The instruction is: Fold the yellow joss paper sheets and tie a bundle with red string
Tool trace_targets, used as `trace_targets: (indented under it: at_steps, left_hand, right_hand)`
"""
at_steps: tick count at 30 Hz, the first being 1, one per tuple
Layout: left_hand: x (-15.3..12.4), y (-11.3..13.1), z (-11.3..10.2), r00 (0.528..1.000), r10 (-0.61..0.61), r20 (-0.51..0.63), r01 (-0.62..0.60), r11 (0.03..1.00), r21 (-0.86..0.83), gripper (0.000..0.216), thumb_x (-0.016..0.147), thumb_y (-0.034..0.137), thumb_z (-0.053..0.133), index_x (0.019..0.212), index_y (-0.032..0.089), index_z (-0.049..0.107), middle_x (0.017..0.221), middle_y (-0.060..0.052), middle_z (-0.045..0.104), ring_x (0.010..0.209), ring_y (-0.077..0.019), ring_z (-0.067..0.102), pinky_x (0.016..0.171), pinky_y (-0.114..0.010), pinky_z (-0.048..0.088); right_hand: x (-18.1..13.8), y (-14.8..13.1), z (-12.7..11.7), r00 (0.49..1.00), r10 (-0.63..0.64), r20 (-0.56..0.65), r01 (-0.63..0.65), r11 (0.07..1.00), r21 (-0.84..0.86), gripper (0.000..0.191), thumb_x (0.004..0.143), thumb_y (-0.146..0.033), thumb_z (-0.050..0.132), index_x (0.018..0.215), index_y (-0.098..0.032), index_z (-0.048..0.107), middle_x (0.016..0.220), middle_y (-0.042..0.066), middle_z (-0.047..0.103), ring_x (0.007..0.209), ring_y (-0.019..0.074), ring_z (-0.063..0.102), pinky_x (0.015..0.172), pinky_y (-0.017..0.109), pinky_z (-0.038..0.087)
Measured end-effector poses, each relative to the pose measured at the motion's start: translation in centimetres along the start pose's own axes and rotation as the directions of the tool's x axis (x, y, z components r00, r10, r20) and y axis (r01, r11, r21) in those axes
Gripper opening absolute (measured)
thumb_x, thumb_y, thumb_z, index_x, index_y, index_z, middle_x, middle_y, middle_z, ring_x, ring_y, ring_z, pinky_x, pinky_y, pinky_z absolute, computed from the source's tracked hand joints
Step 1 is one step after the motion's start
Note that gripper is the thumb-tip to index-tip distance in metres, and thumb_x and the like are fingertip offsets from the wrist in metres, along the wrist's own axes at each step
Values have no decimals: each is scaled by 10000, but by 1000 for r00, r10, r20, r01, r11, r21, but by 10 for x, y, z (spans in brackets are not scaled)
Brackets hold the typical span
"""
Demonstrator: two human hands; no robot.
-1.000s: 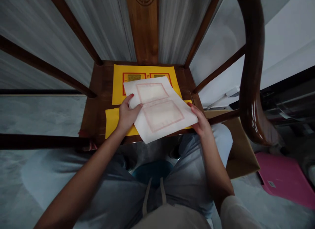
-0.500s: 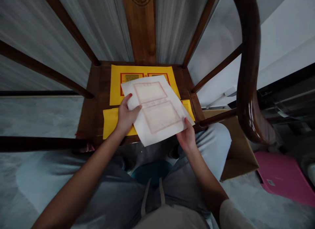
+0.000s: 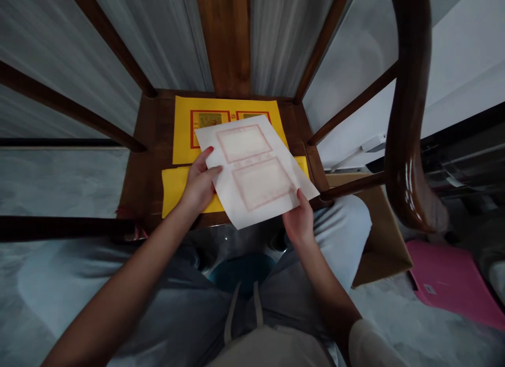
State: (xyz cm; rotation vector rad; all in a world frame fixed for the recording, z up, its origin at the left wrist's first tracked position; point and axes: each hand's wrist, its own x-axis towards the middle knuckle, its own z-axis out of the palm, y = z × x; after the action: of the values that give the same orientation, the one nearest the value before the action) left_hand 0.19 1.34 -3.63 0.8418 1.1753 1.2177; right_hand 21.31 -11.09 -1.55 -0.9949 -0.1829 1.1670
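Note:
A white sheet of paper, with two faint red rectangles showing on it, is held tilted above the chair seat. My left hand grips its left edge, thumb on top and the other fingers partly hidden. My right hand pinches the lower right edge, thumb on top and fingers underneath. Behind and below it, a yellow sheet printed with red-framed gold panels lies on the seat, partly covered. Nearer to me, more yellow paper lies under the white sheet and my left hand.
The dark wooden chair seat has a back panel, spindles and a curved armrest on the right. A cardboard box stands right of my knee, beside a pink plastic object. Something teal sits below, between my legs.
The white sheet has shifted slightly to the right, still between both hands. My grip looks the same, and the camera view has moved a little.

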Motion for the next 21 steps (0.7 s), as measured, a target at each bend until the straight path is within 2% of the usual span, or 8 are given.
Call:
trace_targets:
  at_steps: [4,8,10,12,14,17,19,21]
  left_hand:
    - [1,-1,-3,998,-11,61,7,998,63,848,693,151,745,1507,251,529,1441,-130,670,1258,-353,693,974,-497,639]
    - [-2,2,-1,997,-39,69,34,996,80,895,691,117,709,1550,223,484,1450,-144,656,1232,-358,700,967,-508,639]
    - [-5,7,3,996,-78,52,76,996,37,875,682,114,709,1527,220,509,1451,-135,655,1182,-338,716,928,-473,649]
    - [-8,13,7,993,-108,37,108,994,-14,799,695,129,714,1474,218,560,1419,-123,671,1112,-306,734,856,-415,655]
    - [-11,19,10,990,-133,38,135,989,-55,699,728,159,723,1416,206,609,1336,-117,705,1035,-278,743,785,-365,645]
    - [-13,24,12,985,-169,44,173,981,-89,599,768,194,739,1360,180,652,1183,-113,748,946,-250,735,703,-313,611]
    - [-13,25,12,985,-168,42,172,979,-112,525,794,227,748,1311,171,679,1146,-112,758,948,-255,731,665,-293,592]
    - [-12,25,12,985,-162,50,168,976,-141,433,837,320,753,1243,177,704,1172,-112,761,1017,-287,732,658,-301,597]
  right_hand:
    - [-5,7,0,998,-64,-24,62,993,-96,537,802,-363,765,1320,-300,638,1422,13,710,1386,228,635,1262,474,451]
    - [-4,19,-11,984,-156,-84,111,914,-390,590,839,-402,737,1398,-276,597,1460,42,680,1421,246,593,1287,471,396]
    - [-4,21,-16,972,-232,-24,184,827,-532,592,908,-429,673,1465,-270,557,1497,58,654,1489,240,526,1310,461,353]
    - [-4,19,-19,939,-318,131,326,701,-634,598,989,-440,573,1552,-261,481,1569,79,594,1555,231,450,1332,465,314]
    - [-4,14,-21,844,-362,397,535,508,-675,600,1052,-413,451,1626,-247,391,1657,98,496,1598,237,389,1347,495,287]
    - [-5,6,-23,576,-274,770,817,197,-542,636,1065,-296,334,1696,-282,258,1736,72,378,1635,253,310,1350,560,274]
    - [-7,2,-24,418,-197,887,908,68,-413,684,1047,-233,305,1714,-328,186,1740,33,372,1652,246,259,1341,586,291]
    - [-10,0,-23,321,-128,938,945,-22,-326,699,1036,-205,294,1715,-333,185,1718,13,416,1657,229,234,1333,577,318]
